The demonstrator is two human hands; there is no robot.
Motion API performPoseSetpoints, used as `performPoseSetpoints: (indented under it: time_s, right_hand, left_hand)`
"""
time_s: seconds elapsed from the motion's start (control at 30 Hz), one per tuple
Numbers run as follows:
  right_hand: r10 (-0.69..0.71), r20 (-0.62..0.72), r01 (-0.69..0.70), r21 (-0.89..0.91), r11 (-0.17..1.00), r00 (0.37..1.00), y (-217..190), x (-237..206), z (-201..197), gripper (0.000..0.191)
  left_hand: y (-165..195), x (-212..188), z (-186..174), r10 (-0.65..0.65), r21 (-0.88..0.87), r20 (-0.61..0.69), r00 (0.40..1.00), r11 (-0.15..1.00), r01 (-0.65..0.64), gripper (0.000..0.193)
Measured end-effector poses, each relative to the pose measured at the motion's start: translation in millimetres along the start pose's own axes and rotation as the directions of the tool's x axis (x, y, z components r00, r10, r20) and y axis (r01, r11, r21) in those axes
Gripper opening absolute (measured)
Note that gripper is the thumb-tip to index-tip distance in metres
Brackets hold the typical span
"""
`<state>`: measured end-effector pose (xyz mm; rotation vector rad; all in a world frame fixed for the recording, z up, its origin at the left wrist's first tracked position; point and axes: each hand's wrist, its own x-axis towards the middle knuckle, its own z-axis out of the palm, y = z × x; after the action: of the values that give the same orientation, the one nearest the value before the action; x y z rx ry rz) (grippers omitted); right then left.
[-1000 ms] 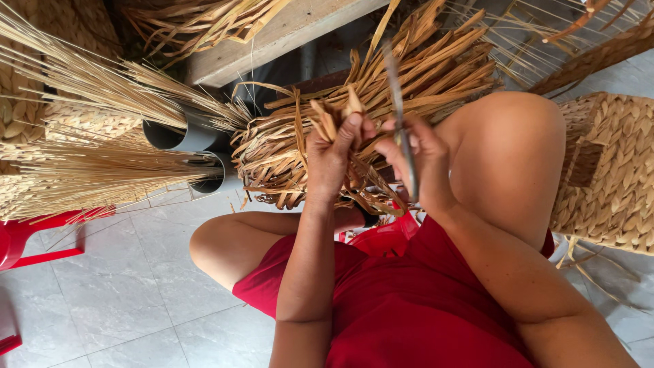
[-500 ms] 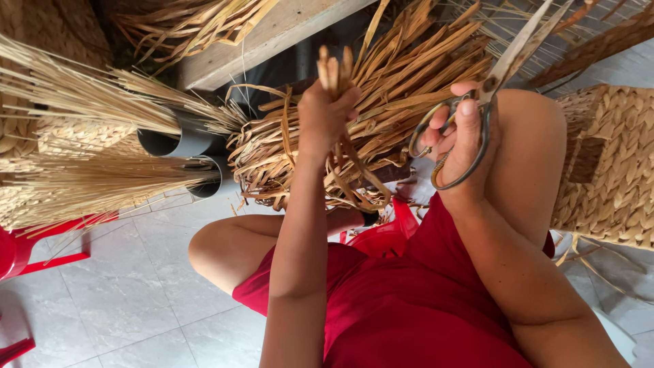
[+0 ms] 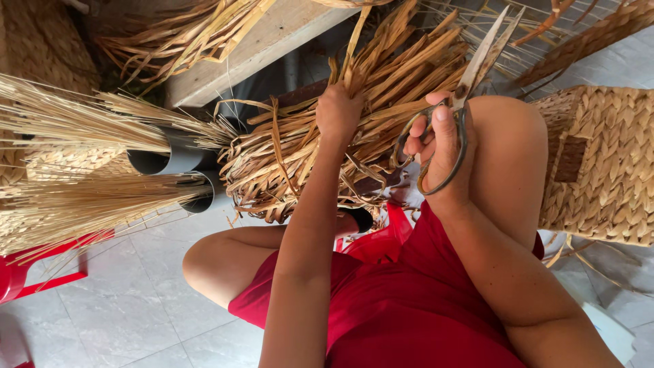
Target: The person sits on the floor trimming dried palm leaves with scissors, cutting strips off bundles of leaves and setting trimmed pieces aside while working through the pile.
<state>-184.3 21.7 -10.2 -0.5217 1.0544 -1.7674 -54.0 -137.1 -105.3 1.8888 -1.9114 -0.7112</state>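
Observation:
My left hand [image 3: 338, 112] is closed around a few dried straw strips [image 3: 351, 51] pulled up from a big bundle of dried plant fibre [image 3: 306, 157] lying in front of my knees. My right hand [image 3: 436, 146] grips a pair of metal scissors [image 3: 458, 102] by the loop handles, blades pointing up and away, slightly parted. The scissors hang to the right of the held strips, not touching them. I sit low in red clothing, knees bent.
Two grey plastic pipes [image 3: 180, 170] stuffed with thin straw stalks [image 3: 75, 123] lie at left. A woven basket [image 3: 603, 163] stands at right. A wooden plank [image 3: 266, 44] crosses the top. A red plastic stool [image 3: 27, 272] stands on the grey tiled floor.
My right hand has drawn the scissors away from the strips to the right and up. My left hand has lifted the held strips higher above the bundle.

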Motion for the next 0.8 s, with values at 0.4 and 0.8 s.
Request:
performPoseSetpoints:
  time_s: [0.4, 0.8]
  right_hand:
    - [0.038, 0.058, -0.031, -0.125, 0.992, 0.998, -3, -1, 5, 0.047]
    - [-0.164, 0.221, 0.233, -0.341, 0.911, 0.961, 8, -18, 13, 0.06]
  left_hand:
    - [-3, -124, -91, 0.268, -0.659, 0.094, 0.959, 0.739, -0.142, 0.007]
    - [19, -151, -134, 0.196, -0.786, -0.022, 0.98, 0.602, -0.138, 0.017]
